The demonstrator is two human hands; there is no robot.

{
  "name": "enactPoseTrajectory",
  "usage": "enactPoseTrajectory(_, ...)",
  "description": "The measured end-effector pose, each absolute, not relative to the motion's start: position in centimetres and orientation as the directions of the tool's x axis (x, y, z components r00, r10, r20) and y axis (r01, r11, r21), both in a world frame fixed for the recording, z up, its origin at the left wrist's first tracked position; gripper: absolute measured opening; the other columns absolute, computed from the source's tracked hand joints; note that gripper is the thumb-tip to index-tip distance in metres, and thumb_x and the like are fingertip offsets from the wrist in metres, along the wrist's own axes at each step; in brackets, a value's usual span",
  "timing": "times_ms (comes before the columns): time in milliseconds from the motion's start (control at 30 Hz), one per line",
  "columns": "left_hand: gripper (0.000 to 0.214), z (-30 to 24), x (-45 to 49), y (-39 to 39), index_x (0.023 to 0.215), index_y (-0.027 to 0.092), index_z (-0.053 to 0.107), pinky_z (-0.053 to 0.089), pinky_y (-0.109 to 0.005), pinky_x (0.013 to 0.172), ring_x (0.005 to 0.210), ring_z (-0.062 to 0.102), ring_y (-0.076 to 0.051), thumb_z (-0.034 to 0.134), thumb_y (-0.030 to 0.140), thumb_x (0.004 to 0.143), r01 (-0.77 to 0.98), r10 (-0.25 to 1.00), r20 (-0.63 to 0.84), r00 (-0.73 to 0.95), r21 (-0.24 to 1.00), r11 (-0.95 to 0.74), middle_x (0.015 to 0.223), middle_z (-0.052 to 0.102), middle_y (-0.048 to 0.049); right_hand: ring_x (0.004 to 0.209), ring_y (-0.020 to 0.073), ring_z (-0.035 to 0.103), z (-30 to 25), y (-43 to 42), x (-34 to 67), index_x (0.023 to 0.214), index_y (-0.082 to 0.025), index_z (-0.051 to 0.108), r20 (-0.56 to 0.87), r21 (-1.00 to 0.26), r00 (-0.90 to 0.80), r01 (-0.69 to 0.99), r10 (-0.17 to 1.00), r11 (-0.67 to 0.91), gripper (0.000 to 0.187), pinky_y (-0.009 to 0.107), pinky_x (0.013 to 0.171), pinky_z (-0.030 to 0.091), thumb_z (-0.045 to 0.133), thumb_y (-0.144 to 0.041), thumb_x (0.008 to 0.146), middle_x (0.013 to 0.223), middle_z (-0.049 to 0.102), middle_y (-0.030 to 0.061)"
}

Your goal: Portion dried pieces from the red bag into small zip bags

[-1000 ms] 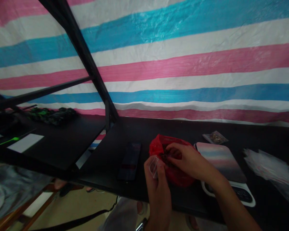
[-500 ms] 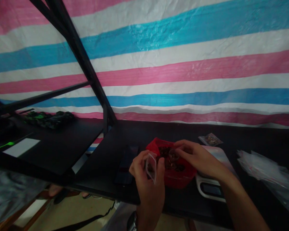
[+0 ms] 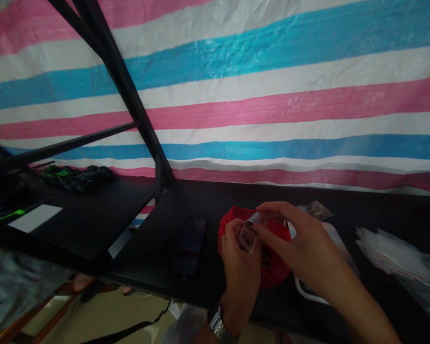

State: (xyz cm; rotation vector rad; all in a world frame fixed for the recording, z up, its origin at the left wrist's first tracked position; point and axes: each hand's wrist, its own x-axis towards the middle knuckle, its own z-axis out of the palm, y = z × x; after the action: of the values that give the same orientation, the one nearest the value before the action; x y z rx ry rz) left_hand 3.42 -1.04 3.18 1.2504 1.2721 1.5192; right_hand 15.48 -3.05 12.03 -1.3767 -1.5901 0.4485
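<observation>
My left hand [image 3: 241, 272] is closed on a small clear zip bag [image 3: 247, 242], its mouth held open above a red container [image 3: 226, 219]. Pinched in the fingers of my right hand [image 3: 304, 239] is a small clear cup [image 3: 254, 218], tipped over at the bag's mouth. Inside the red container lie small brown pieces [image 3: 266, 260], too blurred to name. Both hands cover much of the container. A white digital scale [image 3: 338, 239] lies partly under my right forearm, with its display mostly hidden.
Behind the scale sits a small filled clear bag [image 3: 318, 209]. A pile of flat clear bags [image 3: 397, 253] lies at the right. A dark phone [image 3: 189, 246] rests left of the container. A black metal frame [image 3: 129, 95] rises beyond the phone, before a striped sheet.
My right hand has lifted the cup from the brown pieces and tilted it at the bag's mouth. My left hand has moved right with the bag, over the red container.
</observation>
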Motion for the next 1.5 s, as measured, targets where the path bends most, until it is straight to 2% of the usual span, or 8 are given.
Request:
enactPoseTrajectory(167,0.041,3.2,4.0,-0.7,0.119,0.024,0.061,0.059,-0.036,0.085,0.098,0.074,-0.022,0.080,0.024,0.083,-0.150,0.980,0.136,-0.147,0.976,-0.158,0.115,0.074,-0.0075,0.103,0.0204,0.076,12.0,-3.1,14.8,0.109,-0.027,0.076,0.439,-0.679,-0.058,0.631,0.896,0.374,0.027,0.035,0.095,0.061,0.074,-0.010,0.089,0.113,0.077,0.0027)
enactPoseTrajectory(333,0.042,3.9,4.2,-0.7,0.121,0.022,0.063,0.059,-0.034,0.086,0.097,0.075,-0.021,0.079,0.023,0.082,-0.118,0.980,0.148,-0.136,0.979,-0.164,0.114,0.075,-0.0066,0.105,0.0214,0.076,11.7,-3.1,15.2,0.111,-0.029,0.076,0.468,-0.674,-0.125,0.590,0.875,0.445,0.026,0.036,0.097,0.062,0.070,-0.013,0.092,0.116,0.077,0.0035)
enactPoseTrajectory(533,0.024,4.4,3.1,-0.6,0.110,0.021,0.066,0.056,-0.028,0.070,0.077,0.068,-0.016,0.073,0.031,0.090,-0.073,0.965,0.169,-0.203,0.980,-0.187,0.093,0.071,-0.0024,0.107,0.0272,0.074,11.3,-2.6,16.5,0.116,-0.029,0.075,0.525,-0.688,0.058,0.617,0.849,0.383,0.022,0.044,0.102,0.059,0.073,-0.032,0.094,0.116,0.078,0.0070)
enactPoseTrajectory(600,0.023,4.7,2.3,-0.9,0.106,0.021,0.065,0.054,-0.025,0.066,0.072,0.064,-0.014,0.074,0.036,0.091,-0.053,0.934,0.192,-0.300,0.975,-0.217,0.087,0.067,-0.0002,0.106,0.0276,0.074,10.5,-1.8,17.0,0.116,-0.027,0.074,0.462,-0.713,0.088,0.629,0.882,0.311,0.024,0.045,0.102,0.058,0.074,-0.031,0.092,0.115,0.079,0.0081)
enactPoseTrajectory(767,0.034,3.9,0.2,-3.6,0.106,0.022,0.063,0.055,-0.025,0.065,0.071,0.063,-0.014,0.078,0.046,0.088,0.042,0.886,0.209,-0.415,0.977,-0.211,0.086,0.064,0.0003,0.103,0.0252,0.074,7.0,0.4,16.2,0.112,-0.022,0.075,0.165,-0.668,-0.073,0.726,0.984,0.166,0.022,0.039,0.094,0.056,0.070,-0.014,0.093,0.115,0.076,0.0089)
enactPoseTrajectory(933,0.037,1.4,-1.2,-6.0,0.110,0.022,0.064,0.057,-0.026,0.067,0.073,0.065,-0.016,0.077,0.051,0.090,0.065,0.937,0.111,-0.331,0.993,-0.095,0.085,0.064,-0.0002,0.117,0.0269,0.070,5.3,1.3,14.0,0.120,-0.020,0.074,0.180,-0.591,-0.034,0.795,0.983,0.136,0.028,0.040,0.100,0.052,0.061,-0.010,0.099,0.131,0.071,0.0115)
enactPoseTrajectory(1200,0.032,1.0,-1.4,-3.8,0.100,0.021,0.065,0.058,-0.029,0.072,0.078,0.065,-0.016,0.079,0.046,0.085,-0.016,0.944,0.071,-0.321,0.997,-0.080,0.088,0.066,-0.0019,0.107,0.0257,0.075,6.0,1.0,13.1,0.112,-0.021,0.077,0.110,-0.696,-0.105,0.702,0.988,0.152,0.023,0.038,0.097,0.053,0.072,-0.012,0.091,0.119,0.079,0.0089)
enactPoseTrajectory(1500,0.032,1.9,-1.6,-3.0,0.100,0.021,0.063,0.056,-0.027,0.070,0.076,0.061,-0.015,0.078,0.046,0.086,-0.039,0.938,0.078,-0.337,0.995,-0.096,0.087,0.061,-0.0001,0.091,0.0197,0.078,6.2,0.7,14.1,0.107,-0.023,0.075,-0.008,-0.902,-0.141,0.428,0.990,0.054,0.017,0.032,0.084,0.059,0.071,-0.023,0.090,0.098,0.082,0.0029)
